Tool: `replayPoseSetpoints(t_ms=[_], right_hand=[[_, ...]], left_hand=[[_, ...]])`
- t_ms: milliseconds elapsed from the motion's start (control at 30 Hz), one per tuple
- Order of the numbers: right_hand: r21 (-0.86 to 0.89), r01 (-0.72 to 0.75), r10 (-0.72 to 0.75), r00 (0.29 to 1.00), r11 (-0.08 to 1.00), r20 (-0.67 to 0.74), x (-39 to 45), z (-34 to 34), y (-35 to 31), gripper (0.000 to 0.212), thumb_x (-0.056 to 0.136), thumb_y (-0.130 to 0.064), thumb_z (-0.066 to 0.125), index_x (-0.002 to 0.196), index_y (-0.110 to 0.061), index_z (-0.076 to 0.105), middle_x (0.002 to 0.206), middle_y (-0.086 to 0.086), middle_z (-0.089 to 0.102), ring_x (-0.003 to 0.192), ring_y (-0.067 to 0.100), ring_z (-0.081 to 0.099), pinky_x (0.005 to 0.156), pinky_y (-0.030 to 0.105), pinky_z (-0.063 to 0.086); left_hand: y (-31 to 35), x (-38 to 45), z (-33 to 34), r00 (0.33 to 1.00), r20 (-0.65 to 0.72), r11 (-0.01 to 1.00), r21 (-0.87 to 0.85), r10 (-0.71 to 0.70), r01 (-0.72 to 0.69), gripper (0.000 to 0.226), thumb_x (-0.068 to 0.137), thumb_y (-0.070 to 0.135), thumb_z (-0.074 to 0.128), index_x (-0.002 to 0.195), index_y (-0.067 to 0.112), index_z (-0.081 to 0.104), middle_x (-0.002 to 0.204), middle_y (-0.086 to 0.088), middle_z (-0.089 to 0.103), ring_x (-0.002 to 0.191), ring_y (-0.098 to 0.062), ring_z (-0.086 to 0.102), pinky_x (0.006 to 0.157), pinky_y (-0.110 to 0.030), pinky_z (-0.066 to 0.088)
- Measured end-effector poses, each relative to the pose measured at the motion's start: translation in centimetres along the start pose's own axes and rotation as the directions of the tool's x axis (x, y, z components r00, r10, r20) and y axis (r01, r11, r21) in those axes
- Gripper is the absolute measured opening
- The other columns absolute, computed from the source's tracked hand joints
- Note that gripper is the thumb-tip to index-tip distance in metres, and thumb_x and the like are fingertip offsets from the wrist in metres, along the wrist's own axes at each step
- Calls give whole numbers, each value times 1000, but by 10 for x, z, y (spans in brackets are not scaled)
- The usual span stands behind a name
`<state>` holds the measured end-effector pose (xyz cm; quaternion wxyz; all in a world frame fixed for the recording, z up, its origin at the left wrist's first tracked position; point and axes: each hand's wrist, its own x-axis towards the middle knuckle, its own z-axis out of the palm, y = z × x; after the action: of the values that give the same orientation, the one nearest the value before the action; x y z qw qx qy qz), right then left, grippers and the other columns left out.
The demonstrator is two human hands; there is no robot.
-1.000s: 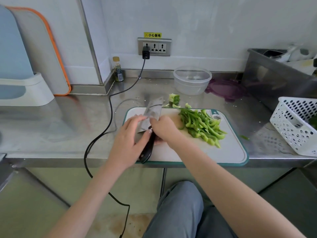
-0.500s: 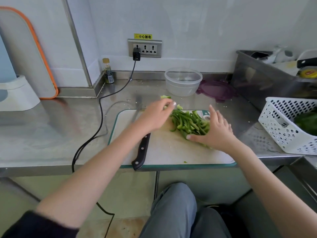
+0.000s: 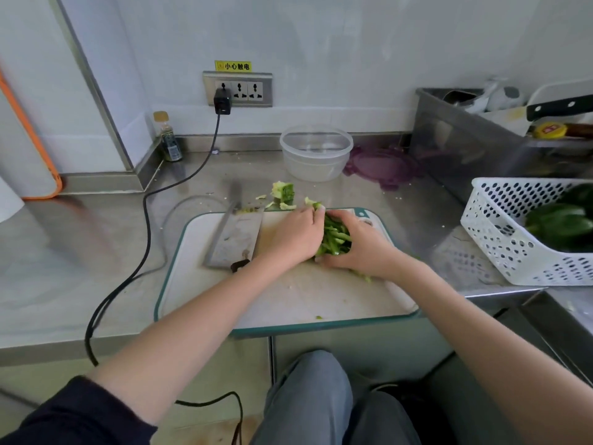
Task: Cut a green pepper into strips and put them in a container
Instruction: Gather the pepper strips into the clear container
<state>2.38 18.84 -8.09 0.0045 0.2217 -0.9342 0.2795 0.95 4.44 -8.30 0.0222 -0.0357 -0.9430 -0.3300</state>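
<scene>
Across the steel counter (image 3: 80,268) below the white wall, both hands, left hand (image 3: 293,237) and right hand (image 3: 359,248), now cup the pepper strips (image 3: 333,237) mid-frame on the cutting board (image 3: 321,300); half a second ago they were apart.

Dark sleeve (image 3: 80,412), grey trousers (image 3: 308,403)

Green pepper strips (image 3: 335,239) heaped on board (image 3: 288,300)

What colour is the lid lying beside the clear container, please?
Purple; the lid shows best in the head view.
</scene>
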Motion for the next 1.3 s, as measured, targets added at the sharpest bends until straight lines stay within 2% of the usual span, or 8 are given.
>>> replayPoseSetpoints(t_ms=[267,400,633,700,800,867,967,1300], right_hand=[[-80,47,-19,944,996,328,31,-30,-3,84,72,-23,81,140,-33,33,119,-11,54,104,8,52,91,22,38],[-125,48,18,877,991,480,37,-41,2,104,67,-21,82,146,-40,18,136,-10,45,118,10,46,101,27,38],[-243,63,111,761,968,639,38,-90,4,94,83,-14,70,146,-49,10,145,-22,24,131,-1,22,106,22,18],[-182,45,63,837,982,543,51,-97,2,73,87,-4,61,144,-38,31,139,-22,33,129,0,31,103,17,22],[-91,16,-10,998,996,64,84,-85,6,50,88,0,57,134,-18,50,135,-1,52,120,15,51,93,17,35],[-203,-2,-19,995,979,-99,112,-69,10,54,91,-6,55,142,-16,39,139,9,48,120,26,51,96,26,38],[-333,-45,36,999,942,-33,145,-44,13,60,95,-10,49,149,-17,23,148,13,35,120,34,52,97,42,45],[-234,-53,-54,903,971,-426,135,-20,8,13,89,1,43,94,-8,52,95,11,57,76,33,57,63,35,46]], left_hand=[[18,-29,-3,972,-4,962,-148,-235,232,55,101,35,21,140,-1,34,144,-19,38,132,-32,34,110,-40,25],[15,-35,-6,974,58,971,-88,-218,222,68,101,37,29,148,3,-5,157,-14,-3,145,-27,0,118,-38,5],[11,-30,-16,993,59,990,-98,-101,106,61,100,46,20,151,22,-4,158,-8,-7,144,-23,-13,116,-40,-1],[10,-25,-18,994,71,989,-116,-82,90,59,100,46,21,151,24,1,158,-7,-4,145,-24,-12,116,-41,-1],[7,-21,-19,998,17,986,-152,-62,64,59,100,46,23,151,23,6,159,-5,1,145,-21,-7,116,-39,2],[5,-17,-19,997,-24,976,-208,-69,63,57,100,44,25,150,22,10,158,-3,7,146,-19,-1,116,-40,6],[0,-12,-18,994,-68,959,-277,-83,62,51,101,38,27,149,22,19,157,-1,17,143,-18,17,116,-39,18],[-5,-11,-36,974,-167,890,-451,-154,64,48,99,37,35,142,16,35,144,1,41,132,-15,37,104,-28,27]])
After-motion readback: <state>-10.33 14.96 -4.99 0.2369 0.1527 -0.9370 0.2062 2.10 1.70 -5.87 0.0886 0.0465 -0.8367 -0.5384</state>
